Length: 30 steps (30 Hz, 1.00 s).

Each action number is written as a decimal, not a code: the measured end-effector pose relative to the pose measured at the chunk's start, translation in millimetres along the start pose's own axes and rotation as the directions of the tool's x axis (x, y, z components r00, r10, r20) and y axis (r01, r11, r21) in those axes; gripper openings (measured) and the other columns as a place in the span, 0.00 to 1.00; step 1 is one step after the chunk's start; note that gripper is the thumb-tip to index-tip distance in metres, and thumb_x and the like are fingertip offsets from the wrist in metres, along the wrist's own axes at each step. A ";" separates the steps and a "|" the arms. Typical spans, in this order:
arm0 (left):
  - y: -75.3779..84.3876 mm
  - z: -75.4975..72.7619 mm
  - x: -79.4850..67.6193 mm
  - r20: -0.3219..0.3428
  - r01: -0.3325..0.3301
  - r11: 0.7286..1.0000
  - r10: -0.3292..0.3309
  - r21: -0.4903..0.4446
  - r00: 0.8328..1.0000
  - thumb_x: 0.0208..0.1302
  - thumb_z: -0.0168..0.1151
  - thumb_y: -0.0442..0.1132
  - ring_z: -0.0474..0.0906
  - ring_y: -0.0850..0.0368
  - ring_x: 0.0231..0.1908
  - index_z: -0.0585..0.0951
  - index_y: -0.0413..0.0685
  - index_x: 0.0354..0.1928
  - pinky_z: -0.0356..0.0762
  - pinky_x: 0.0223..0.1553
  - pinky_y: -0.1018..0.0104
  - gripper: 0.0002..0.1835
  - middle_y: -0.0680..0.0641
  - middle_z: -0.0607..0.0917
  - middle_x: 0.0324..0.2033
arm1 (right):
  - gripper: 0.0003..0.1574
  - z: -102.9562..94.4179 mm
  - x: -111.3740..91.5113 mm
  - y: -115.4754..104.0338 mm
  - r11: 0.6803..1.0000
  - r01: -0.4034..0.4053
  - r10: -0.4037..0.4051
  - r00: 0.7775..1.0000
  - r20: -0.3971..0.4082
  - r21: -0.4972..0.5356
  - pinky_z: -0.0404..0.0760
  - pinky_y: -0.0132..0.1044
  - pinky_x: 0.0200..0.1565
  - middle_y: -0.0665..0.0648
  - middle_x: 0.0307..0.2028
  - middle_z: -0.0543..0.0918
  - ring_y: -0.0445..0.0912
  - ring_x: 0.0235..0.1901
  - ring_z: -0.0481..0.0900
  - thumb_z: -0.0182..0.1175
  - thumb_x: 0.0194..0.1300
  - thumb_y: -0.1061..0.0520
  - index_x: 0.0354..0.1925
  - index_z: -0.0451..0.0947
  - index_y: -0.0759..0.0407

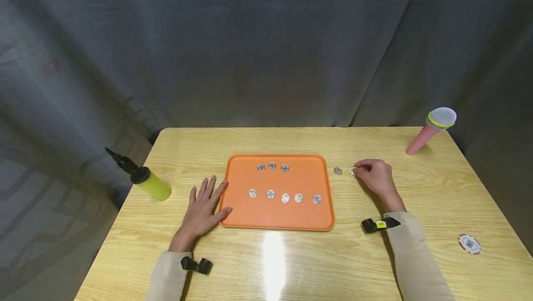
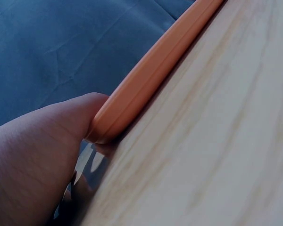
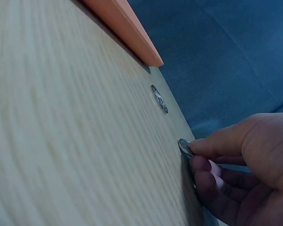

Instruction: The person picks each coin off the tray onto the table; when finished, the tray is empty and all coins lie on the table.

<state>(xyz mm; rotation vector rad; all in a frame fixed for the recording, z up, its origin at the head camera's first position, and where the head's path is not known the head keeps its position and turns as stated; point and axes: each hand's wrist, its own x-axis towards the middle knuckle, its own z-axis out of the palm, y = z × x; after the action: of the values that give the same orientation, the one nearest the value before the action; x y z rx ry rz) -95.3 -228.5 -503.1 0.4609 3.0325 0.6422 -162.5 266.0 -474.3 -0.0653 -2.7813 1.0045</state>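
Observation:
My right hand [image 1: 377, 178] pinches a silver coin [image 3: 184, 146] between thumb and fingertips, low over the table to the right of the orange tray [image 1: 279, 217]. Another silver coin [image 1: 337, 171] lies flat on the wood between that hand and the tray. My left hand [image 1: 202, 210] has its fingers spread and touches the tray's left rim; in the left wrist view the thumb [image 2: 92, 106] meets the rim. Inside the tray sit a back row of three coins [image 1: 272, 166] and a front row of several coins [image 1: 285, 198].
A yellow-green bottle-like pump [image 1: 156, 186] with a black nozzle stands at the table's left edge. A pink toy microphone [image 1: 422, 139] is at the back right. One poker chip [image 1: 469, 244] lies near the right edge. Grey curtain [image 1: 266, 51] hangs behind the wooden table.

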 end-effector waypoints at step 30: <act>-0.4 0.7 -0.9 -0.014 -0.014 1.000 0.014 -0.011 1.000 0.65 0.59 0.59 0.43 0.33 0.79 0.59 0.58 0.79 0.36 0.73 0.29 0.42 0.37 0.52 0.79 | 0.07 -8.2 0.6 -6.1 0.995 0.099 -0.098 0.994 -0.052 0.008 0.72 0.27 0.29 0.66 0.31 0.89 0.37 0.25 0.75 0.65 0.61 0.66 0.37 0.87 0.68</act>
<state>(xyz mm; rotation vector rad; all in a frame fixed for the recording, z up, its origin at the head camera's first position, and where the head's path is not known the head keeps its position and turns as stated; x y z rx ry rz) -94.5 -228.8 -503.9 0.4792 3.0399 0.6650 -161.4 266.4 -464.1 0.0462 -2.7035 0.9791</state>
